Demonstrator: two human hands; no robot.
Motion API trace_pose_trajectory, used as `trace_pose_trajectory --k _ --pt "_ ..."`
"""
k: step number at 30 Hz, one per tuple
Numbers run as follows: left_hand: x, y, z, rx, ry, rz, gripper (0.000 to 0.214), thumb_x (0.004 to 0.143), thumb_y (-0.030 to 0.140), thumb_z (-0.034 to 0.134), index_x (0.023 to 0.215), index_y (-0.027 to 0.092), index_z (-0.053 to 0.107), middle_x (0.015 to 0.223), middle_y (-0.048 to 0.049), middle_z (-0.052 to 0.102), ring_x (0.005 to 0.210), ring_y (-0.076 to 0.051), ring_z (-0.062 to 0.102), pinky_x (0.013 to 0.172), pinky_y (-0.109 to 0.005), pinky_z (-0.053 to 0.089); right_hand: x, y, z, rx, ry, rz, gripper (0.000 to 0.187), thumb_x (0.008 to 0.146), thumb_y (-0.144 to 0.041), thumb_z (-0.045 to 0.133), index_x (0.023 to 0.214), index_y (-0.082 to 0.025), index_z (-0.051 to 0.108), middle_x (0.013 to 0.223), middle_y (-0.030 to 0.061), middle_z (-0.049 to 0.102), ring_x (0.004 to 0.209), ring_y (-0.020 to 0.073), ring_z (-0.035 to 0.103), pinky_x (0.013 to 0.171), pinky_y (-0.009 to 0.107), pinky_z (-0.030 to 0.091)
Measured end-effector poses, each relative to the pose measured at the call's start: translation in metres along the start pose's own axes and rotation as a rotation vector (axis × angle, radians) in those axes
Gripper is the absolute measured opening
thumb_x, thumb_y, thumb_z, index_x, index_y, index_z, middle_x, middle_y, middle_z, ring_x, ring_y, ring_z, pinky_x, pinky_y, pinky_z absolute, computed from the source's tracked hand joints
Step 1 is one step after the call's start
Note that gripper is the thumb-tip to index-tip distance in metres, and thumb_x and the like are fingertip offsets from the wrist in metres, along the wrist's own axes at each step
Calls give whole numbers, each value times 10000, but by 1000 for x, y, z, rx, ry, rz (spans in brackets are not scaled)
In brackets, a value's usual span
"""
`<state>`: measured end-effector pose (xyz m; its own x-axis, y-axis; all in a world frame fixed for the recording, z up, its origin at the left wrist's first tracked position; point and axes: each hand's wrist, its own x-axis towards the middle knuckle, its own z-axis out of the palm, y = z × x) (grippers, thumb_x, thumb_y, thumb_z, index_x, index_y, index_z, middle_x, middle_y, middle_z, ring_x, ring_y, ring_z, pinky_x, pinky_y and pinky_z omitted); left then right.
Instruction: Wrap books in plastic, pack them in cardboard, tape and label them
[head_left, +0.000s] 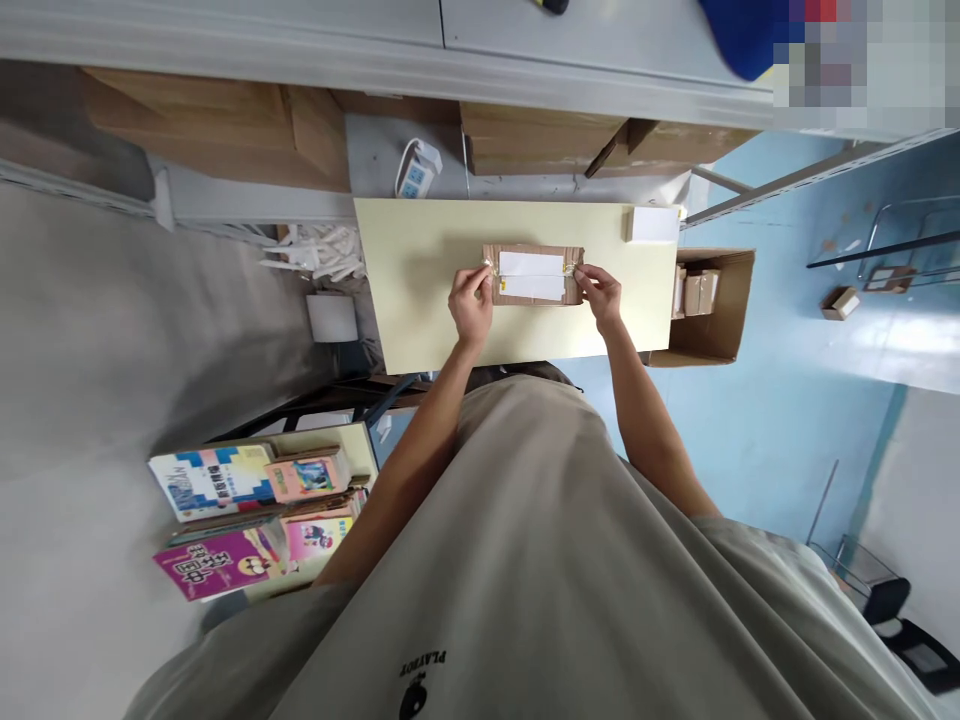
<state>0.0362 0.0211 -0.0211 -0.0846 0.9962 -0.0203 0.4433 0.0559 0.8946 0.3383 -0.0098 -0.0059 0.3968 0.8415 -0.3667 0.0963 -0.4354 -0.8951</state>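
A flat brown cardboard parcel (532,298) lies on the pale yellow tabletop (420,330). Two white paper pieces, one above the other, cover its middle, with small yellow marks at their corners. Shiny, crinkled whitish material, perhaps tape, shows at both ends. My left hand (472,305) pinches the parcel's left end with thumb and fingers. At the right end, my right hand (601,297) is closed in a similar pinch. What exactly lies between the fingertips is too small to make out. A white box or paper stack (652,225) sits at the table's far right corner.
Right of the table stands an open carton (739,310) with small boxes inside. Behind are a white power strip (418,172) and large cardboard boxes (540,140) under a grey shelf (337,50). Books (217,480) lie on a lower stand at left.
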Motion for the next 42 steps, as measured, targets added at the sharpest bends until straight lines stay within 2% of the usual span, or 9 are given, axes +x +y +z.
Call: trace_pose_trajectory --k 8,14,18,23,30,34,37,39,42 --pt "-3 6 0 -26 68 34 410 1250 537 604 1260 273 918 1205 -136 849 1188 -282 861 1103 -420 695 -1 -1 -1 -48 4 44 710 812 -874 929 1150 -251 888 1220 105 899 1074 255 815 860 421 742" --pt "-3 18 2 0 115 -16 431 1247 558 602 1210 273 923 1203 -128 866 1146 -257 873 1081 -415 712 7 1 -8 24 -67 76 754 685 -886 1003 1099 -266 889 1209 80 911 1058 240 823 937 451 762" --pt "-3 18 11 14 192 -68 407 1243 530 611 1191 262 913 1202 -127 869 1156 -253 870 1092 -420 711 15 8 -6 52 -105 58 787 680 -904 986 1134 -268 887 1219 74 901 998 220 805 954 469 769" --pt "-3 17 22 39 305 -115 364 1220 483 639 1141 246 903 1183 -132 878 1133 -249 862 1071 -410 712 19 16 -1 -43 -164 -26 798 839 -990 811 1189 -277 889 1360 112 866 1043 236 811 945 464 767" --pt "-29 31 32 77 382 -192 371 1152 556 683 1096 246 881 1171 -140 868 1120 -271 853 1082 -446 708 33 8 -16 -144 -275 -106 634 1013 -890 732 1203 -312 910 1357 94 861 1113 244 834 1043 451 745" --pt "-34 41 33 57 382 -233 358 1104 584 713 1113 255 855 1216 -155 828 1174 -292 825 1118 -477 705 35 -2 -27 -189 -349 -160 548 1060 -812 745 1210 -313 914 1337 90 860 1122 251 843 1089 448 736" --pt "-26 54 31 139 355 -219 267 1065 503 753 1072 252 847 1357 -196 776 1269 -334 802 1143 -526 706 34 -18 -38 -255 -441 -234 488 1097 -745 734 1224 -311 919 1354 101 857 1066 269 856 1081 486 746" --pt "-16 70 31 235 344 -161 181 1055 412 764 1040 253 850 1453 -215 756 1381 -373 765 1235 -587 665 35 -39 -46 -299 -446 -310 479 1124 -732 709 1217 -314 922 1388 115 843 1049 291 861 1048 514 756" --pt "12 111 37 276 304 13 161 1095 305 714 1096 265 870 1466 -194 792 1452 -392 734 1337 -645 594 46 -94 -58 -306 -291 -519 475 1166 -732 667 1249 -334 914 1402 131 814 1211 352 847 1112 544 737"
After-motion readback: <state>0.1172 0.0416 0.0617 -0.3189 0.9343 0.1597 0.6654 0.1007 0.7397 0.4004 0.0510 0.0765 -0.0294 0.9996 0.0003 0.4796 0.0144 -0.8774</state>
